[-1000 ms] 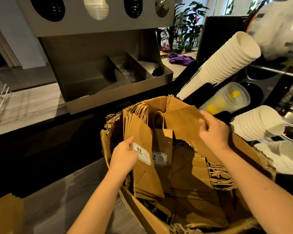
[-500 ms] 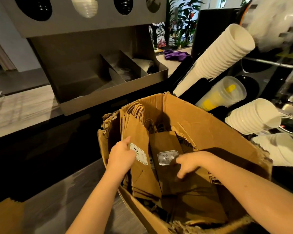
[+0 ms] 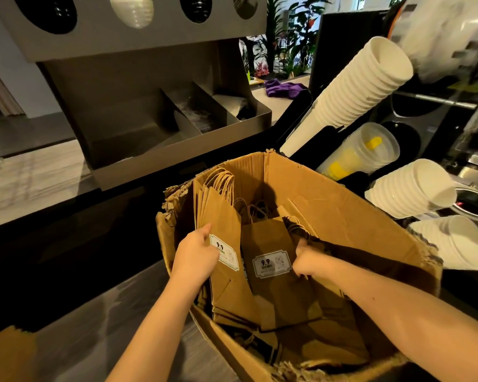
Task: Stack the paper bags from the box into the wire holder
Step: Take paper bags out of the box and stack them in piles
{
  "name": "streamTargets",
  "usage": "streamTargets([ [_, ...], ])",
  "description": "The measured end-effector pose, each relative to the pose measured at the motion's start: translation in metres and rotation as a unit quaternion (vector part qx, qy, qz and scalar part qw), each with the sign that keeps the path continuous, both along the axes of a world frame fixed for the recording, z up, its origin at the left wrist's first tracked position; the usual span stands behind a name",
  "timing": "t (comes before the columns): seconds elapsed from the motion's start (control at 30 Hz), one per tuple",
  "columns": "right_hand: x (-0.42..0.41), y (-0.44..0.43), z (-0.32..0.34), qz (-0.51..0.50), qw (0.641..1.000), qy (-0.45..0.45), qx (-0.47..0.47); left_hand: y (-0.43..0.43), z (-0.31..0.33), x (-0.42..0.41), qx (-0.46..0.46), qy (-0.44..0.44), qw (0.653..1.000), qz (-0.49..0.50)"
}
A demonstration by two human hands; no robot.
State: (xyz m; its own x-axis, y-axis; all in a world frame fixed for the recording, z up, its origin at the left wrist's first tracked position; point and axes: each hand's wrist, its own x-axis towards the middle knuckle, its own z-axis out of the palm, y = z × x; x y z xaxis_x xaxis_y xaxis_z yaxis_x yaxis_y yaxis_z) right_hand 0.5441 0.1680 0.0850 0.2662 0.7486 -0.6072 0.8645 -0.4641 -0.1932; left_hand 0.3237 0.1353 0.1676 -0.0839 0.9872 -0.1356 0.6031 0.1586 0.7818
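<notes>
Brown kraft paper bags (image 3: 329, 340) with twisted handles are all still inside the torn corrugated cardboard box (image 3: 342, 194), some flat on its floor and some standing. The left hand (image 3: 196, 255) holds an upright bundle (image 3: 218, 210) at the box's left side as it did a second ago, its fingers (image 3: 204, 231) wrapped round the bundle's near edge with the thumb on the front beside a white price sticker. What has changed is the right hand (image 3: 305, 260): a second ago it was up against the brown sheet at the back of the box, then it reached down, and now its fingers (image 3: 298, 270) are curled onto the right edge of a single bag (image 3: 268, 238) standing just beside the bundle. That looks like a second pick being gathered before anything is lifted, so no bag has left the box yet. I cannot make out the wire holder; only a sliver of white wire shows at the far left edge. The box rests on a grey bench (image 3: 94, 326), with a steel compartment tray (image 3: 177, 128) behind and slanted stacks of white paper cups (image 3: 356, 86) to the right.
</notes>
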Motion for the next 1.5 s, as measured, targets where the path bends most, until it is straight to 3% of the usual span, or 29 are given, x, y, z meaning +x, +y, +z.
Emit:
streamTargets([
  [0.07, 0.006, 0.004, 0.005, -0.049, 0.996, 0.072, 0.031, 0.0, 0.001, 0.0, -0.001, 0.004, 1.0, -0.001],
  [0.2, 0.018, 0.013, 0.011, -0.134, 0.978, 0.091, 0.13, 0.0, -0.001, 0.001, 0.004, 0.01, 1.0, 0.003],
  [0.4, 0.023, 0.012, 0.019, -0.253, 0.916, 0.182, 0.253, -0.002, 0.003, 0.002, 0.01, 0.013, 1.0, 0.0],
  [0.57, 0.003, 0.008, 0.023, -0.341, 0.866, 0.338, 0.137, -0.002, 0.004, 0.0, -0.011, -0.014, 1.0, -0.022],
  [0.67, -0.013, -0.004, 0.033, -0.266, 0.891, 0.363, 0.057, -0.004, 0.008, -0.001, -0.021, -0.055, 0.998, -0.034],
  [0.8, -0.024, -0.02, 0.036, -0.155, 0.877, 0.454, 0.004, -0.005, 0.012, -0.003, -0.018, -0.102, 0.994, -0.045],
  [0.97, -0.026, -0.015, 0.04, -0.147, 0.839, 0.523, 0.032, -0.007, 0.015, -0.003, 0.006, -0.152, 0.988, -0.039],
  [1.2, -0.028, -0.013, 0.047, -0.143, 0.85, 0.501, 0.081, -0.011, 0.015, -0.005, -0.011, -0.196, 0.977, -0.088],
  [1.33, -0.027, -0.016, 0.056, -0.222, 0.821, 0.523, 0.058, -0.008, 0.015, -0.006, -0.006, -0.208, 0.974, -0.091],
  [1.5, -0.024, -0.014, 0.085, -0.229, 0.818, 0.521, 0.084, -0.008, 0.026, -0.005, 0.021, -0.279, 0.957, -0.079],
])
